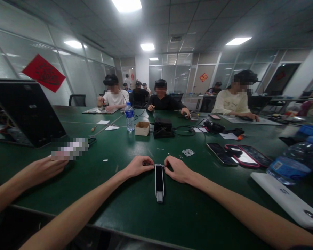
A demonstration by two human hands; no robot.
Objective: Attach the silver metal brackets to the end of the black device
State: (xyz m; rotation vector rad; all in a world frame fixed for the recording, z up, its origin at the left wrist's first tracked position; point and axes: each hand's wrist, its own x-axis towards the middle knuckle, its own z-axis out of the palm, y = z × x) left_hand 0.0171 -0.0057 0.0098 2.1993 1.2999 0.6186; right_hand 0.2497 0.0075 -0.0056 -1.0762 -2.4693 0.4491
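Observation:
A slim, long device with a white frame and a dark inset face [159, 180] lies on the green table, its narrow grey end pointing towards me. My left hand [138, 165] is closed at the left of its far end, thumb and fingers drawn together. On the other side my right hand [177, 168] is curled closed at the same far end. Something thin and small seems to sit at the fingertips of each hand, too small to make out. Just beyond are a small flat metal plate with holes [188, 152] and several tiny metal bits [181, 156].
Another person's hand [48, 170] holds a blurred object at my left. Phones [221, 153], a white case [287, 198] and a large water bottle [289, 166] lie right. Farther off stand a small box [142, 128], a bottle [129, 118] and a computer case [52, 118]. Co-workers sit opposite.

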